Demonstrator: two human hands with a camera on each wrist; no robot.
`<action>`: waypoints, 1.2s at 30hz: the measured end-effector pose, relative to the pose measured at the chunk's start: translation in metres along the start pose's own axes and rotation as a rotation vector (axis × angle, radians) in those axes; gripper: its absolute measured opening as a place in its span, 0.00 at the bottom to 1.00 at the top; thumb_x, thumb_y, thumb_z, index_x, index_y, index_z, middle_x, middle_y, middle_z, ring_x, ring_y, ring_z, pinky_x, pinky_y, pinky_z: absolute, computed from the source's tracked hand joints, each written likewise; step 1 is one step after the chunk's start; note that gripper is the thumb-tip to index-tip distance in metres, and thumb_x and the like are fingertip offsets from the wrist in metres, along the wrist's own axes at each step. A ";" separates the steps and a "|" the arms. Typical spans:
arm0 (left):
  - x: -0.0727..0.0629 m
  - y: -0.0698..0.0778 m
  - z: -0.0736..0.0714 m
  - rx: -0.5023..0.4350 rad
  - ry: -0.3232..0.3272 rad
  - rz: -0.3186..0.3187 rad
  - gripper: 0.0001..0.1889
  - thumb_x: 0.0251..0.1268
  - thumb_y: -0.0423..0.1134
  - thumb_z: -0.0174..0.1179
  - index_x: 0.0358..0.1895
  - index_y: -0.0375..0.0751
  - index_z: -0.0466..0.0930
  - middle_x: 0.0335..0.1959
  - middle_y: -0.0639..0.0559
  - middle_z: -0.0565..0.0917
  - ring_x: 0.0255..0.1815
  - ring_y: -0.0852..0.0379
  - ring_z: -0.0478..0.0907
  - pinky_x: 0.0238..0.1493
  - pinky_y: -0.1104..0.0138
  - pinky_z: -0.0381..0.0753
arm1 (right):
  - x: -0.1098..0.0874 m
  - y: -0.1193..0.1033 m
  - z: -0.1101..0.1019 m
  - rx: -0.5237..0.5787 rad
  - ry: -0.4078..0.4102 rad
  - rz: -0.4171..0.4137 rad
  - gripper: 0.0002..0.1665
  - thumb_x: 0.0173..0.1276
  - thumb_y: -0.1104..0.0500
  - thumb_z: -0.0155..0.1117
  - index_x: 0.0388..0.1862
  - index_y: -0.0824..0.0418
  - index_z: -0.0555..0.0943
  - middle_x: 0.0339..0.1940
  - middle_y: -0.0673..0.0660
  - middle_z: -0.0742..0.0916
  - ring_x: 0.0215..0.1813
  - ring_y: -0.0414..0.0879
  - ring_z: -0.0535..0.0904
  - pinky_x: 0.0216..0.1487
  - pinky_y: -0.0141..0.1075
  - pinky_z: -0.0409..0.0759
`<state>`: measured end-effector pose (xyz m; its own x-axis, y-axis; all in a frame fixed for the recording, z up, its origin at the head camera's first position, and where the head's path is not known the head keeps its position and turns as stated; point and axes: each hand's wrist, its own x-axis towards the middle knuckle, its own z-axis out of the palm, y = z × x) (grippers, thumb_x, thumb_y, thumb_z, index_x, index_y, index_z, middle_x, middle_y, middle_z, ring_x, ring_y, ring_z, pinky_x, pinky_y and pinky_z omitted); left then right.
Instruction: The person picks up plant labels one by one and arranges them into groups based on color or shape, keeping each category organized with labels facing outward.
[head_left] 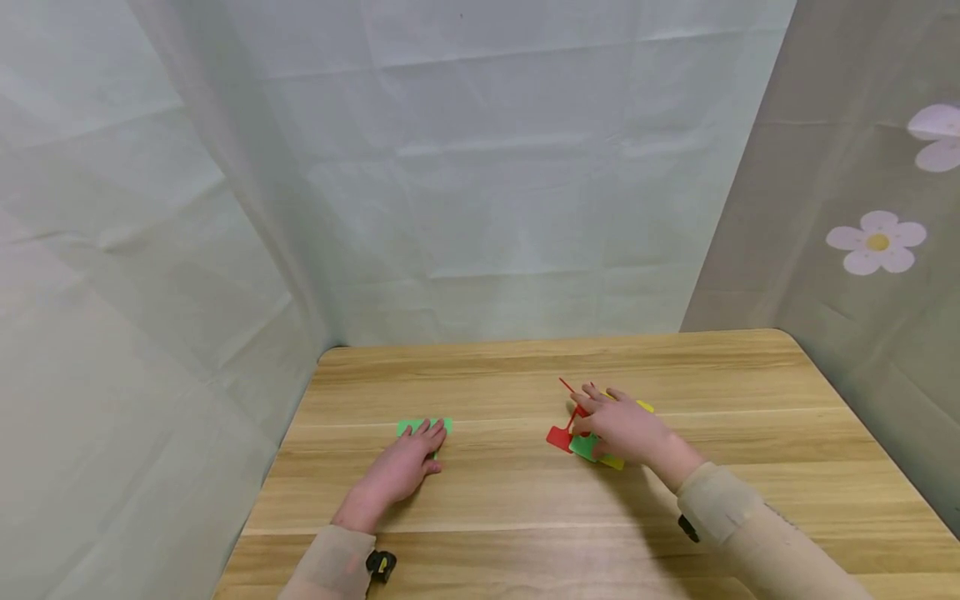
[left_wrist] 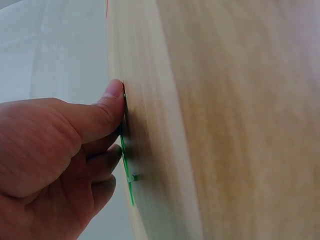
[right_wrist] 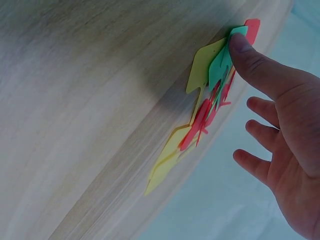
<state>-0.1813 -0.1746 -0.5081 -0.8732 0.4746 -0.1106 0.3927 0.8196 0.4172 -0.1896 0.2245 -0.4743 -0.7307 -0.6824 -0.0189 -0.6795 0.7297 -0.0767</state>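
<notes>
Several plastic cable-tie tags in red, green and yellow lie overlapping on the table's right half. Over them spreads my right hand, its thumb on a green tag while the other fingers stand apart. Beside that tag are a yellow tag and a red tag; thin tails stick out of the heap. On the left, my left hand rests its loosely extended fingers on a lone green tag. The left wrist view shows this green tag edge-on, with fingertips and thumb right at it.
The wooden table carries both groups of tags, with bare wood between the hands. Pale cloth hangs behind the table, and a flower-patterned cloth hangs at the right. Dark wrist devices sit on both cuffs.
</notes>
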 end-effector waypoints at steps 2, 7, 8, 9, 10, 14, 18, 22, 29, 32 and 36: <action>0.000 0.000 0.000 0.001 -0.002 0.000 0.30 0.76 0.34 0.65 0.77 0.28 0.71 0.82 0.37 0.67 0.83 0.34 0.59 0.82 0.39 0.57 | 0.000 0.000 0.000 -0.013 -0.004 -0.001 0.25 0.55 0.58 0.88 0.53 0.52 0.91 0.76 0.71 0.77 0.78 0.75 0.67 0.71 0.72 0.71; 0.000 -0.001 0.000 0.008 -0.018 0.022 0.30 0.77 0.34 0.64 0.77 0.26 0.70 0.82 0.35 0.66 0.83 0.34 0.59 0.82 0.40 0.56 | 0.001 -0.001 0.002 -0.031 -0.012 0.005 0.27 0.56 0.59 0.88 0.56 0.53 0.91 0.76 0.71 0.77 0.79 0.74 0.67 0.70 0.71 0.71; 0.000 -0.002 0.000 0.009 -0.021 0.029 0.30 0.77 0.34 0.64 0.77 0.26 0.69 0.82 0.35 0.66 0.83 0.33 0.59 0.82 0.40 0.56 | 0.001 -0.002 0.002 -0.034 -0.013 0.007 0.28 0.56 0.59 0.88 0.57 0.53 0.91 0.76 0.71 0.76 0.79 0.74 0.67 0.71 0.71 0.71; -0.001 -0.002 0.000 0.011 -0.023 0.035 0.30 0.77 0.34 0.63 0.77 0.25 0.69 0.82 0.34 0.66 0.83 0.33 0.59 0.82 0.40 0.56 | 0.001 -0.002 0.003 -0.037 -0.012 0.009 0.28 0.56 0.59 0.88 0.57 0.53 0.91 0.76 0.70 0.77 0.79 0.73 0.66 0.71 0.71 0.71; -0.001 -0.002 0.000 0.015 -0.030 0.037 0.30 0.78 0.34 0.63 0.77 0.26 0.69 0.82 0.35 0.65 0.84 0.34 0.58 0.83 0.41 0.55 | 0.001 -0.002 0.003 -0.041 -0.010 0.008 0.28 0.55 0.59 0.88 0.57 0.53 0.91 0.76 0.70 0.77 0.79 0.73 0.66 0.71 0.71 0.71; -0.002 -0.004 0.000 0.017 -0.040 0.048 0.31 0.78 0.35 0.63 0.78 0.26 0.67 0.83 0.35 0.63 0.84 0.34 0.57 0.83 0.42 0.54 | 0.001 -0.001 0.006 -0.060 0.005 0.003 0.27 0.55 0.60 0.88 0.55 0.52 0.91 0.76 0.70 0.77 0.79 0.73 0.67 0.71 0.70 0.72; -0.004 -0.004 -0.001 0.007 -0.043 0.053 0.32 0.77 0.35 0.63 0.79 0.25 0.66 0.83 0.34 0.62 0.84 0.34 0.57 0.83 0.42 0.54 | 0.002 0.000 0.008 -0.061 0.010 0.001 0.27 0.54 0.60 0.88 0.54 0.52 0.91 0.76 0.70 0.77 0.79 0.73 0.66 0.72 0.70 0.71; -0.005 -0.003 -0.002 0.003 -0.042 0.055 0.32 0.77 0.34 0.64 0.78 0.24 0.66 0.83 0.34 0.63 0.84 0.34 0.57 0.83 0.42 0.54 | 0.002 0.000 0.009 -0.062 0.014 -0.002 0.27 0.53 0.59 0.89 0.54 0.53 0.91 0.76 0.70 0.77 0.80 0.73 0.66 0.72 0.70 0.70; -0.004 -0.003 -0.002 -0.004 -0.040 0.051 0.32 0.76 0.34 0.64 0.78 0.24 0.67 0.83 0.33 0.63 0.84 0.34 0.58 0.83 0.42 0.54 | 0.003 0.000 0.010 -0.126 0.076 -0.038 0.23 0.52 0.63 0.87 0.47 0.52 0.91 0.71 0.68 0.81 0.77 0.72 0.71 0.71 0.67 0.74; -0.004 -0.003 -0.001 -0.004 -0.039 0.049 0.32 0.76 0.34 0.64 0.78 0.24 0.67 0.83 0.34 0.63 0.84 0.34 0.58 0.83 0.42 0.54 | 0.003 -0.001 0.008 -0.142 0.099 -0.049 0.21 0.52 0.63 0.88 0.45 0.53 0.91 0.70 0.68 0.83 0.76 0.72 0.72 0.70 0.66 0.75; -0.004 -0.003 -0.001 -0.012 -0.038 0.046 0.32 0.76 0.34 0.64 0.78 0.25 0.67 0.83 0.34 0.63 0.84 0.34 0.58 0.83 0.42 0.54 | 0.003 -0.001 0.007 -0.139 0.116 -0.053 0.21 0.50 0.60 0.90 0.43 0.53 0.91 0.69 0.67 0.83 0.76 0.72 0.72 0.70 0.65 0.76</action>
<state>-0.1793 -0.1795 -0.5079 -0.8427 0.5236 -0.1254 0.4283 0.7931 0.4330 -0.1905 0.2213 -0.4817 -0.6908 -0.7165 0.0968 -0.7141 0.6971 0.0640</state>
